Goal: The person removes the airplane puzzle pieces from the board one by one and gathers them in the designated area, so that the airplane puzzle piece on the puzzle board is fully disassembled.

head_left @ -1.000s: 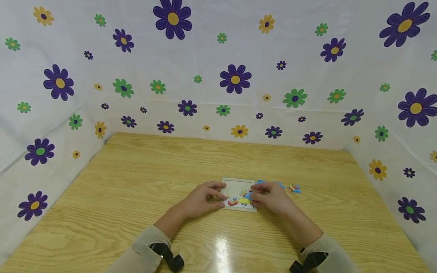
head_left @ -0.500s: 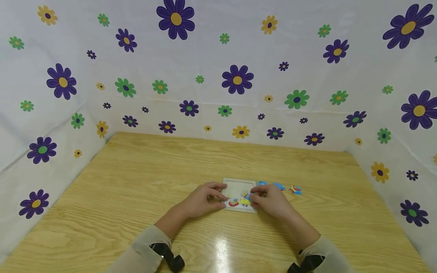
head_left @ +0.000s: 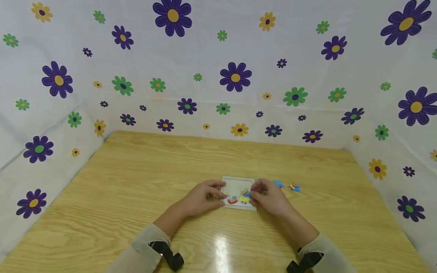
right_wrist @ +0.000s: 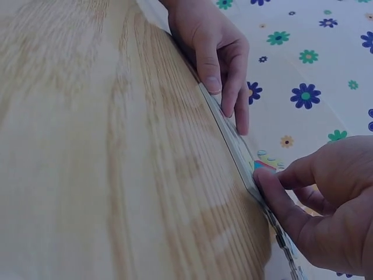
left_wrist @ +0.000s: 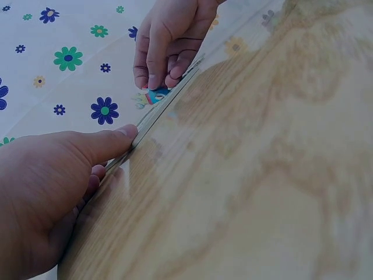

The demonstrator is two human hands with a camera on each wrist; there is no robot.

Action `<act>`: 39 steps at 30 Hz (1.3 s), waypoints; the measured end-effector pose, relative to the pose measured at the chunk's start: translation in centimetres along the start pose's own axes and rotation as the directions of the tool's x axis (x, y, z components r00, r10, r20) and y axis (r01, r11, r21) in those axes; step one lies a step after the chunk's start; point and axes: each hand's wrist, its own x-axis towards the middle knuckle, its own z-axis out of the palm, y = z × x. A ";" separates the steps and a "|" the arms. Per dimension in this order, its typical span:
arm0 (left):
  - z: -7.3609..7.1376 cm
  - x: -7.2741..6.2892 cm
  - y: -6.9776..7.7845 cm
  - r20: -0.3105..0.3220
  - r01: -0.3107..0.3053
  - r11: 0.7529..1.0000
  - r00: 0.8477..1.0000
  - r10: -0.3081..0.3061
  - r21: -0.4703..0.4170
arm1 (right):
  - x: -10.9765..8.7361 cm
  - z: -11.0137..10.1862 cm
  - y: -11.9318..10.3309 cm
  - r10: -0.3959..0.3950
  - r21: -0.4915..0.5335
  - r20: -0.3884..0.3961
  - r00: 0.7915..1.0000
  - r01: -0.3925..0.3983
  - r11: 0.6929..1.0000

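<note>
A small picture puzzle tray (head_left: 238, 178) with a pale rim lies on the table. Along its near side sit pieces printed with a red boat (head_left: 233, 200) and a yellow vehicle (head_left: 244, 199); the upper left of the tray shows bare backing. My left hand (head_left: 199, 198) rests at the left edge, fingers spread on the rim and thumb near the front corner. At the right edge my right hand (head_left: 273, 198) pinches a blue and red puzzle piece (right_wrist: 264, 165) between thumb and fingers, low over the tray. Those fingers hide part of it.
Loose blue puzzle pieces (head_left: 278, 184) lie just beyond the right hand, partly covered by it. Farther right is a piece with a yellow and red print (head_left: 293, 186). Flowered white cloth (head_left: 191, 87) walls the wooden table (head_left: 164, 163) at the back and sides.
The right hand shifts slightly at the tray's right edge, its fingers bending more around the piece. The left hand keeps its place; the whole view sways a little.
</note>
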 end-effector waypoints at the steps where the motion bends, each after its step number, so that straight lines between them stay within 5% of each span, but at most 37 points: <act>1: 0.0 0.0 0.0 0.001 0.002 1.000 1.000 -0.002 0.000 | 0.0 0.0 -0.1 0.000 0.006 0.001 1.000 0.000 1.000; 24: 0.2 0.7 0.3 0.030 0.018 1.000 0.999 -0.018 -0.008 | -1.0 -1.9 1.0 0.132 0.149 -0.070 0.989 -0.120 0.981; 39: -0.1 -0.1 0.2 0.003 0.033 0.999 0.999 -0.033 -0.004 | -2.0 -4.8 1.7 0.118 0.141 -0.057 0.991 -0.109 0.984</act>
